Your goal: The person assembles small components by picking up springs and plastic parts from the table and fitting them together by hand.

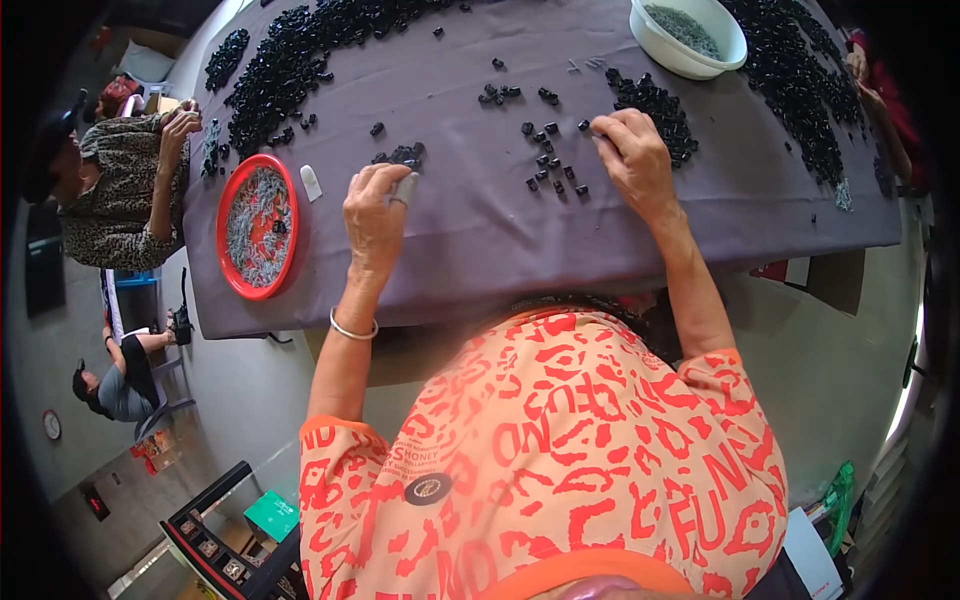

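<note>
My left hand [374, 222], with a pale finger cot [405, 188] on one finger, is closed, its fingertips by a small heap of black plastic pieces [402, 155]. Whatever it may hold is hidden. My right hand [636, 165] is closed too, thumb and fingers pressed together; I cannot make out anything in them. Just left of its fingertips lies one black piece [584, 125], and beyond it spreads a larger heap of black pieces [655, 108]. Between my hands several loose black pieces [543, 146] are scattered on the purple-grey tablecloth [470, 215].
A red tray [290, 225] of small grey pins stands at the left, beside a white oval piece [311, 182]. Far right is a white bowl [725, 65] of grey pins. Big black heaps [275, 85] line the far side. Other people [125, 190] sit at both table ends.
</note>
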Motion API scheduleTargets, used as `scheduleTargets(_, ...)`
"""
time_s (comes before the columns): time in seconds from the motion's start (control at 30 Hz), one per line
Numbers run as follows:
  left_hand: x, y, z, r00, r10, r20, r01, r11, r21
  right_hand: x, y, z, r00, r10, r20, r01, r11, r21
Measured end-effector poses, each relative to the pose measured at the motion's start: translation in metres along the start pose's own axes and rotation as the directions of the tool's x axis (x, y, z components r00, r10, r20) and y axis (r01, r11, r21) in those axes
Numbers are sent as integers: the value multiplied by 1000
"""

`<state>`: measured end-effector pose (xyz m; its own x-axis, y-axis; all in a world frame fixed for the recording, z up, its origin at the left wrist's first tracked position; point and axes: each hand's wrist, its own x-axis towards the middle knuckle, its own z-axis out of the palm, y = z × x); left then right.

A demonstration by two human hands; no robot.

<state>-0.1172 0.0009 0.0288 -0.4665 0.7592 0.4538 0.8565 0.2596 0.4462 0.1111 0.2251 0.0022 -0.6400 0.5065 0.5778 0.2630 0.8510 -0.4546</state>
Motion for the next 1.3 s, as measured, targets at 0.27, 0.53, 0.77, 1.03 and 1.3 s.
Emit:
scheduleTargets(0.27,6,-5,6,996,42,-74,-22,969,248,16,7,14,986,-71,154,105,968,-227)
scheduleTargets(0.53,-1,60,41,978,-201,59,207,898,-387,9,-41,4,969,161,187,-237,816,527)
scheduleTargets(0.77,21,63,71,986,-164,35,167,934,-315,-13,-49,-8,952,228,207,-305,790,532)
scheduleTargets(1.03,52,72,97,988,-81,134,94,990,-101,-17,-40,-8,998,58,26,-63,965,256)
scheduleTargets(1.3,44,69,91,983,-55,173,93,972,-217,-6,-27,-8,987,-66,145,49,992,114)
